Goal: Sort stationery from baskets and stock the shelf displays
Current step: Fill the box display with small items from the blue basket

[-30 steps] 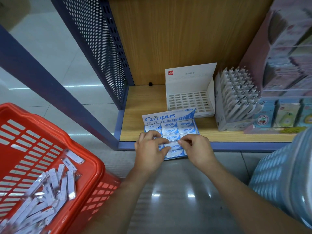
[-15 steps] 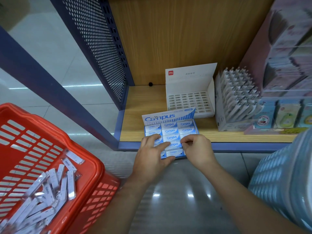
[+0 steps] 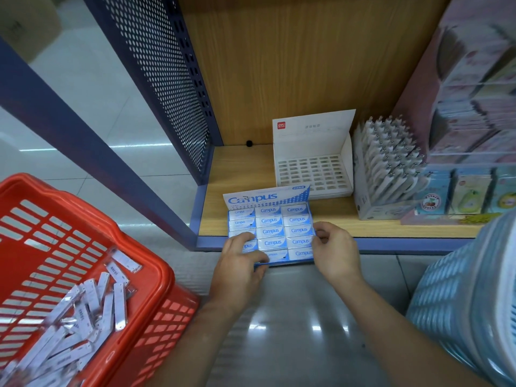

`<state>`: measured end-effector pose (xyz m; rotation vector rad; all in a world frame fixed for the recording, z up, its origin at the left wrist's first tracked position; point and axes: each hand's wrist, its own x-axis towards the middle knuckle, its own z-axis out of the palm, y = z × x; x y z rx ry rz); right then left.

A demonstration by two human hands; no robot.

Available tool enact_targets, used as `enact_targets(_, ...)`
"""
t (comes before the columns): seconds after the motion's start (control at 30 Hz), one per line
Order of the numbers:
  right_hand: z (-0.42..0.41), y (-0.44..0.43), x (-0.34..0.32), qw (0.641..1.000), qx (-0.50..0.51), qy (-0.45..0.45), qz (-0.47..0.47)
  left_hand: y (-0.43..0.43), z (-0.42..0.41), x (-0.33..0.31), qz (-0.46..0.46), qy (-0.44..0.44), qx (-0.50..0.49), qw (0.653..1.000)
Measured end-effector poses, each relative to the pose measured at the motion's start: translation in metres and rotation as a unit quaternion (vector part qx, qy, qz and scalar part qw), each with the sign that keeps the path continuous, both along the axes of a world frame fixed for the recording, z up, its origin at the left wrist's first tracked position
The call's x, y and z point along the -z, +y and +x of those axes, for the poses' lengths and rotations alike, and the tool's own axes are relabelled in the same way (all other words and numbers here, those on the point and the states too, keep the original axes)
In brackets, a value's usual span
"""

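A blue Campus eraser box [image 3: 269, 219] sits at the front of the wooden shelf [image 3: 237, 169], its front end overhanging the shelf edge. White erasers fill it in three columns, and its lid card stands up behind. My left hand [image 3: 240, 263] lies over the front left erasers, thumb along the front row. My right hand [image 3: 335, 252] pinches the box's right wall with curled fingers. The red basket [image 3: 156, 263] at the lower left holds several white packets [image 3: 92, 311].
An empty white display box [image 3: 312, 169] stands behind the eraser box. A rack of white pens [image 3: 385, 169] is to its right, then pink display cases [image 3: 474, 93]. A blue perforated panel [image 3: 162, 79] bounds the shelf on the left. Grey floor lies below.
Both hands have moved apart from the middle of the erasers to the box's left and right sides. The box has stayed in place.
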<state>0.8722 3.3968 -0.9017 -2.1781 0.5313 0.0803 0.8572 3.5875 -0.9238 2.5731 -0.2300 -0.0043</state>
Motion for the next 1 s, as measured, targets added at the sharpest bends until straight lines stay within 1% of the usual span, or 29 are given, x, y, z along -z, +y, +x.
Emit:
enact_targets(0.07, 0.0, 0.008, 0.002, 1.0, -0.027, -0.006, 0.007, 0.005, -0.001, -0.001, 0.01, -0.008, -0.023, 1.0)
enact_targets(0.17, 0.006, 0.014, 0.006, 0.998, -0.062, 0.003, 0.021, 0.007, -0.001, -0.004, 0.05, -0.055, -0.039, 0.996)
enact_targets(0.2, 0.01, 0.015, 0.006, 0.997, -0.075, -0.002, 0.008, 0.006, 0.0, -0.006, 0.069, -0.063, -0.04, 0.995)
enact_targets(0.27, 0.021, 0.012, 0.005, 0.991, -0.109, -0.035, -0.075, 0.005, 0.004, -0.012, 0.107, -0.066, -0.045, 0.991)
enact_targets(0.3, 0.027, 0.009, 0.002, 0.984, -0.126, -0.041, -0.122, 0.003, 0.005, -0.016, 0.119, -0.046, -0.046, 0.991)
enact_targets(0.33, 0.033, 0.005, 0.0, 0.978, -0.141, -0.031, -0.151, 0.002, 0.005, -0.018, 0.123, -0.002, -0.048, 0.991)
enact_targets(0.37, 0.038, 0.001, -0.002, 0.974, -0.158, -0.011, -0.161, 0.001, 0.004, -0.018, 0.126, 0.038, -0.051, 0.99)
enact_targets(0.43, 0.046, -0.005, -0.002, 0.963, -0.199, 0.036, -0.176, 0.002, 0.003, -0.018, 0.134, 0.063, -0.044, 0.988)
enact_targets(0.47, 0.05, -0.007, 0.0, 0.957, -0.211, 0.042, -0.192, 0.003, 0.004, -0.017, 0.126, 0.062, -0.045, 0.989)
enact_targets(0.5, 0.053, -0.009, 0.001, 0.954, -0.21, 0.031, -0.211, 0.004, 0.005, -0.017, 0.12, 0.063, -0.045, 0.99)
enact_targets(0.6, 0.061, -0.009, -0.001, 0.95, -0.159, -0.001, -0.268, 0.007, 0.008, -0.015, 0.106, 0.062, -0.054, 0.991)
enact_targets(0.7, 0.064, -0.007, 0.003, 0.939, -0.158, -0.013, -0.306, 0.01, 0.009, -0.015, 0.088, 0.057, -0.068, 0.992)
enact_targets(0.9, 0.08, -0.008, 0.006, 0.938, -0.143, -0.06, -0.311, 0.012, 0.013, -0.014, 0.076, 0.062, -0.081, 0.992)
enact_targets(1.0, 0.092, -0.008, 0.007, 0.937, -0.178, -0.034, -0.3, 0.014, 0.013, -0.011, 0.066, 0.055, -0.081, 0.993)
